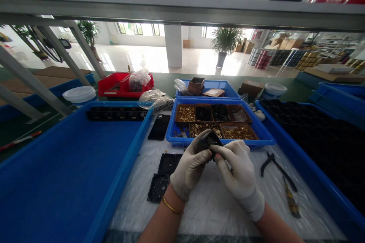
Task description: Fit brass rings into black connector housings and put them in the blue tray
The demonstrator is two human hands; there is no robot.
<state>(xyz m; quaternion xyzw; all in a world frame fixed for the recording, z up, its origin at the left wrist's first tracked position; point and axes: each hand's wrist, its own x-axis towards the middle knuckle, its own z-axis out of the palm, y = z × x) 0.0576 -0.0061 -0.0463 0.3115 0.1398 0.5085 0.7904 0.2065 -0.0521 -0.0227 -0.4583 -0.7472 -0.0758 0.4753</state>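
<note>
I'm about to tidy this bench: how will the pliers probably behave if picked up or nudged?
The pliers, lying flat and splayed, seem unlikely to roll. Being jointed, they may pivot if lifted by one side. A nudge might slide them, as the plastic sheet beneath looks glossy.

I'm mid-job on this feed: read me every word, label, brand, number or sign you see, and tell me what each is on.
No text is legible in this view.
White round plastic tub with blue markings: any print is too small and blurred to read.
Held black molded plastic part: no lettering can be made out.
Flat black rectangular slab: no readable text.
</note>
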